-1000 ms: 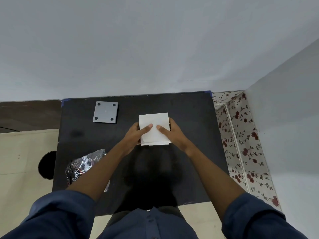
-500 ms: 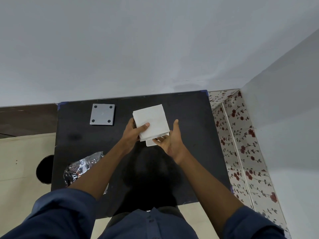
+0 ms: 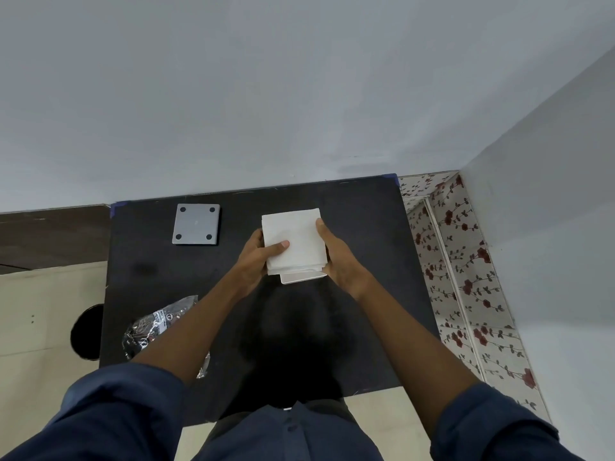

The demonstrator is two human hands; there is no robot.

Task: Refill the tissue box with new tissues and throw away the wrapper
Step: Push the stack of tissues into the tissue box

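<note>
Tissues (image 3: pixel 294 239) — a white square stack — sit between both hands over the middle of the black desk (image 3: pixel 366 227); the left hand (image 3: pixel 258 257) has its grip clamped on the stack's left edge, thumb lying across the top sheet and fingers hidden beneath; the right hand (image 3: pixel 336 257) grips the right edge, thumb pressed along the side, the other fingers curled under and out of sight; just below the stack's near edge a pale tissue box (image 3: pixel 303 277) shows as a thin rim, touching the stack, though whether the tissues are partly inside it I cannot tell; toward the desk's far left corner lies a grey square plate (image 3: pixel 196 224) with four dark dots at its corners, flat and well apart from the hands; near the front left of the desk a crumpled shiny wrapper (image 3: pixel 156 327) lies loose, partly hidden behind the left forearm — dark blue sleeves (image 3: pixel 126 407) are rolled back on both arms; right of the desk runs a strip of rose-patterned tile (image 3: pixel 466 277).
</note>
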